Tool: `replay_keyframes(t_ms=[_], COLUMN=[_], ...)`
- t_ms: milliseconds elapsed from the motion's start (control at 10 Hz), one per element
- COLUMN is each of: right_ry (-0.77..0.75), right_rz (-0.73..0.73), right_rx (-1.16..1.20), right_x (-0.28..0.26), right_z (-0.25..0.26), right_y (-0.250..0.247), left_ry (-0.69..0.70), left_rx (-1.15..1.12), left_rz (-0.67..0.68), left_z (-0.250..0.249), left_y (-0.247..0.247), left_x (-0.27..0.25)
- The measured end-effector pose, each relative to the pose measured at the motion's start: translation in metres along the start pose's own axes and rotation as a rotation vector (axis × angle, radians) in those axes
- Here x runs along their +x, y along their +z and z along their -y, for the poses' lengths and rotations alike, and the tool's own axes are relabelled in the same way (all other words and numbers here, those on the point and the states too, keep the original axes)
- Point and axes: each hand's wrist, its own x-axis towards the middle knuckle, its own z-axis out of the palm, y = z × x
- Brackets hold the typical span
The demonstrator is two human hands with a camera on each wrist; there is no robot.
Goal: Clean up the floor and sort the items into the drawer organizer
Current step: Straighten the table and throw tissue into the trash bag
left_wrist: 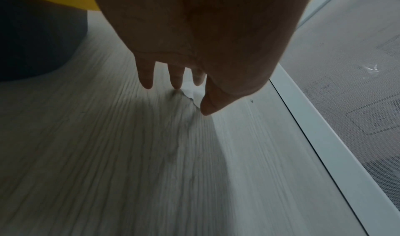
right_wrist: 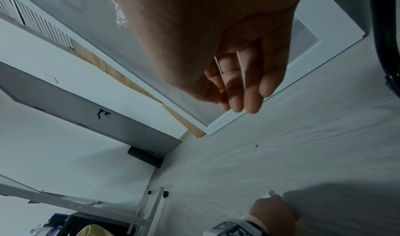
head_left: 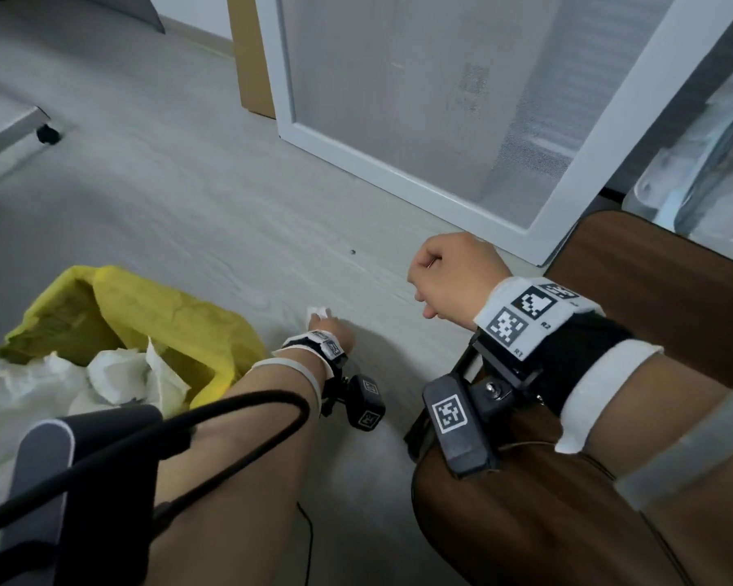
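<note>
A small white paper scrap [head_left: 318,311] lies on the pale wood-grain floor [head_left: 187,213]. My left hand [head_left: 322,321] reaches down to it with straight fingers. From the left wrist, the scrap [left_wrist: 192,92] sits between the fingertips [left_wrist: 176,84] and the thumb, and the left hand [left_wrist: 188,99] touches it without lifting it. My right hand [head_left: 424,281] hovers above the floor to the right with its fingers curled. From the right wrist, two thin pale sticks [right_wrist: 240,65] lie across those curled fingers of the right hand [right_wrist: 240,103].
A yellow-lined bin [head_left: 145,315] with crumpled tissue stands at the left. A white-framed mesh panel [head_left: 398,179] leans ahead, with a clear plastic container [head_left: 703,175] at the right. A dark speck [head_left: 352,251] lies on the floor. My brown-trousered knee [head_left: 652,289] is at the right.
</note>
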Motion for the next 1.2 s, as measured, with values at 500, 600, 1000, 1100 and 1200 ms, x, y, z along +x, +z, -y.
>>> replay_keyframes(t_ms=[500, 600, 1000, 1100, 1200], right_ry=[0.047, 0.043, -0.062, -0.098, -0.133], right_rz=[0.088, 0.061, -0.09, -0.115, -0.053], right_rx=[0.185, 0.233, 0.339, 0.379, 0.428], right_x=[0.015, 0.016, -0.032, -0.045, -0.062], right_z=[-0.03, -0.029, 0.019, 0.045, 0.073], right_y=[0.029, 0.03, -0.002, -0.009, -0.004], left_ry=[-0.058, -0.026, 0.284, 0.389, 0.421], left_rx=[0.243, 0.179, -0.698, -0.719, -0.704], left_rz=[-0.031, -0.045, -0.39, -0.466, -0.568], left_z=[0.023, 0.017, -0.053, -0.044, -0.011], left_y=[0.014, 0.01, -0.09, -0.117, -0.141], left_x=[0.02, 0.01, -0.123, -0.161, -0.198])
